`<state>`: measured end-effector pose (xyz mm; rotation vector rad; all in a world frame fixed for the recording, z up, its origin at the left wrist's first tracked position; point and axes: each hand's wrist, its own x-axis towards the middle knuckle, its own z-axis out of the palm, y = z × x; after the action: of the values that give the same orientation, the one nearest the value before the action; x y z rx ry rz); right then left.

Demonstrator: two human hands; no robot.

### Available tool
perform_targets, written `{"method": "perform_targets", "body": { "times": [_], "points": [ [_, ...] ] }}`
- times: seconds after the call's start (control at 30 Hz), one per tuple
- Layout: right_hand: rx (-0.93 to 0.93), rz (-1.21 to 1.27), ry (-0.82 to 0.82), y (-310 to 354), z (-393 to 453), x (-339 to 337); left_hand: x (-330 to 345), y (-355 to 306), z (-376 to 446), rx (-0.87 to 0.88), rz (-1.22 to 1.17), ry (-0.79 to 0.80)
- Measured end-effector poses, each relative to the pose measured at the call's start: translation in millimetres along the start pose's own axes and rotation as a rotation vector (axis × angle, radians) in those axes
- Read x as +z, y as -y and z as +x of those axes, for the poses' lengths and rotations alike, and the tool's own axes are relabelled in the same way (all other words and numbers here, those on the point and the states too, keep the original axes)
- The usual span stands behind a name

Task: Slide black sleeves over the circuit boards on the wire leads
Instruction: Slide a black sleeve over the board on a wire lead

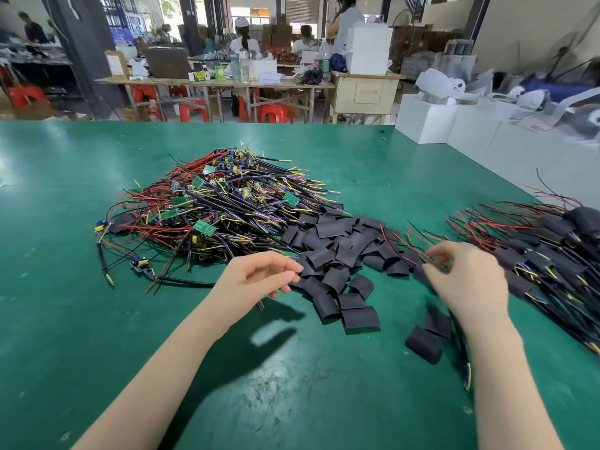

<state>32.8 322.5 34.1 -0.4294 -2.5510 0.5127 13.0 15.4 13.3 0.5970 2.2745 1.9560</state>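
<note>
A heap of wire leads with bare green circuit boards (220,203) lies mid-table. To its right is a loose pile of short black sleeves (337,251). My left hand (259,277) hovers at the near left edge of that pile with its fingers loosely curled and nothing in them. My right hand (467,280) is blurred. It pinches a wire lead (466,368) whose black cable runs under my wrist toward me, and red wires fan out by the fingertips. Two stray sleeves (422,344) lie just left of my right forearm.
A stack of leads with black sleeves on them (552,254) lies along the right side of the green table (97,319). White boxes (428,121) stand past the table's far right corner. People sit at benches in the background.
</note>
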Motion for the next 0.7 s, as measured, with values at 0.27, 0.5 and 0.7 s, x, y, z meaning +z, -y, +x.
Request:
{"method": "perform_targets", "body": {
  "times": [0.27,0.5,0.7],
  "points": [
    [-0.128,-0.257,0.179,10,3,36,-4,2,1,0.018,0.031,-0.052],
    [-0.145,0.016,0.228,13,-1,22,-11,4,2,0.03,0.057,-0.124],
    [0.101,0.12,0.849,-9,-16,-28,-18,5,4,0.051,0.081,-0.154]
  ]
}}
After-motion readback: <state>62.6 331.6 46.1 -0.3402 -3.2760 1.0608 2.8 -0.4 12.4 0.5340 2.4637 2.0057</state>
